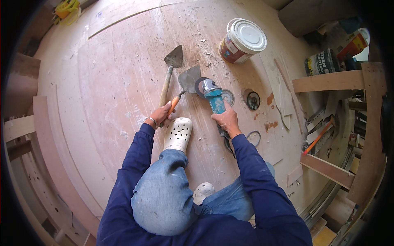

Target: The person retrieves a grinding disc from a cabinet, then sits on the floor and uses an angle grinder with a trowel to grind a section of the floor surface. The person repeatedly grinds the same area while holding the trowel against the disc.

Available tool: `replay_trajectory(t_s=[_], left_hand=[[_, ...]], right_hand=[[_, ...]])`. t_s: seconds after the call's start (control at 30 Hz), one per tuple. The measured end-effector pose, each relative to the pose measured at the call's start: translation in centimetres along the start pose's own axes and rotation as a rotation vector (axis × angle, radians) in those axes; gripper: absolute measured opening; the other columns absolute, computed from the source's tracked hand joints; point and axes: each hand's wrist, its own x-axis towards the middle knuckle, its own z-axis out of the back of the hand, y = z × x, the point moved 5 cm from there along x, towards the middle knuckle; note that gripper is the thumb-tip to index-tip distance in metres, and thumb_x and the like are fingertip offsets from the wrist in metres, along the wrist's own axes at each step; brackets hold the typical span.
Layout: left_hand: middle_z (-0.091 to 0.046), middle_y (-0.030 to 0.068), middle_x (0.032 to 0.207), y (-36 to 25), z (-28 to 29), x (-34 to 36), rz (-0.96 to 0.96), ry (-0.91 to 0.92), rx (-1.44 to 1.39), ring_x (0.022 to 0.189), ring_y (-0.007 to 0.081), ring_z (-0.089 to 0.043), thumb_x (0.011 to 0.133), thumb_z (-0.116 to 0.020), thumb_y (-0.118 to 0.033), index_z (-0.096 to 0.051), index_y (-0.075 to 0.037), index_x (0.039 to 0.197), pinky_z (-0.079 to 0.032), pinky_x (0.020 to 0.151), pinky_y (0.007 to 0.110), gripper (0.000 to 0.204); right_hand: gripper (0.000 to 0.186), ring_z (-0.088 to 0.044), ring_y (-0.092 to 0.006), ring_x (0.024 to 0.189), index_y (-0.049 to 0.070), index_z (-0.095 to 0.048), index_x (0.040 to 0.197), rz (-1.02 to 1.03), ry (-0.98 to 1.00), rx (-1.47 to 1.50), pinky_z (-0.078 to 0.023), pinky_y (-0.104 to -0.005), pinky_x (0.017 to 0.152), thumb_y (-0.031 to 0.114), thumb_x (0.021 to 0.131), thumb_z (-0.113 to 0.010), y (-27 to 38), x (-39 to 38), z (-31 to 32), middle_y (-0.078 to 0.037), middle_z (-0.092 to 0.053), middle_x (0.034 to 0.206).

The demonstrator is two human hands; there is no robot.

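Observation:
My left hand [161, 115] is closed round the orange handle of a trowel [190, 79], whose grey blade points away from me. My right hand [227, 120] grips a teal angle grinder [214, 99] from above. The grinder's disc [200, 87] sits at the right edge of the blade; whether they touch, I cannot tell. A second trowel [174, 57] with a worn wooden handle lies just left of the first. Beside the grinder head, partly hidden behind it, is a pale round disc [227, 97]. Farther right lies a dark disc [252, 99].
A lidded white bucket [247, 36] stands beyond the grinder on the dusty wooden floor [119, 74]. To the right are a wooden frame [328, 82], a black tub [321, 62] and an orange-handled tool [318, 138]. My white clog [178, 133] is close to my left hand.

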Motion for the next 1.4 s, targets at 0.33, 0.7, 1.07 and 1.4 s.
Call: replay_trajectory(t_s=[0.33, 0.7, 1.07, 1.4], left_hand=[[-0.049, -0.0041, 0.063, -0.2, 0.1, -0.5, 0.001, -0.026, 0.004, 0.041, 0.0109, -0.039, 0.103, -0.045, -0.066, -0.062, -0.008, 0.108, -0.034, 0.042, 0.029, 0.062], [-0.047, -0.0042, 0.063, -0.2, -0.1, -0.5, 0.027, -0.01, -0.038, 0.042, 0.0107, -0.037, 0.104, -0.044, -0.064, -0.061, -0.008, 0.108, -0.033, 0.042, 0.029, 0.058], [-0.046, -0.0037, 0.064, -1.8, -0.8, -1.6, 0.013, -0.082, 0.11, 0.043, 0.0098, -0.04, 0.105, -0.042, -0.063, -0.063, -0.008, 0.105, -0.034, 0.042, 0.029, 0.058], [-0.069, 0.0275, 0.095, -5.4, -3.5, -3.6, -0.411, -0.609, 0.721, 0.093, 0.0474, -0.067, 0.103, -0.053, -0.045, -0.059, -0.001, 0.113, -0.051, 0.082, 0.056, 0.045]], right_hand=[[0.086, -0.07, -0.041, 0.102, 0.001, -0.058, 0.139, 0.053, 0.012, 0.051, -0.055, -0.0416, 0.089, 0.033, 0.061, -0.077, 1.8, 0.4, 0.0, -0.028, -0.071, 0.11], [0.074, -0.07, -0.0431, 0.102, 0.004, -0.062, 0.13, 0.105, 0.056, 0.073, -0.055, -0.0448, 0.089, 0.031, 0.062, -0.075, 3.7, 1.4, -0.1, -0.029, -0.071, 0.107], [0.087, -0.071, -0.0401, 0.1, -0.001, -0.056, 0.14, 0.1, 0.048, 0.006, -0.055, -0.0416, 0.089, 0.032, 0.062, -0.075, 4.3, -0.9, 0.4, -0.029, -0.071, 0.109], [0.078, -0.071, -0.0443, 0.091, 0.002, -0.055, 0.141, 0.065, -0.272, 0.037, -0.056, -0.0469, 0.081, 0.029, 0.07, -0.073, 2.6, -5.7, 5.6, -0.028, -0.072, 0.098]])
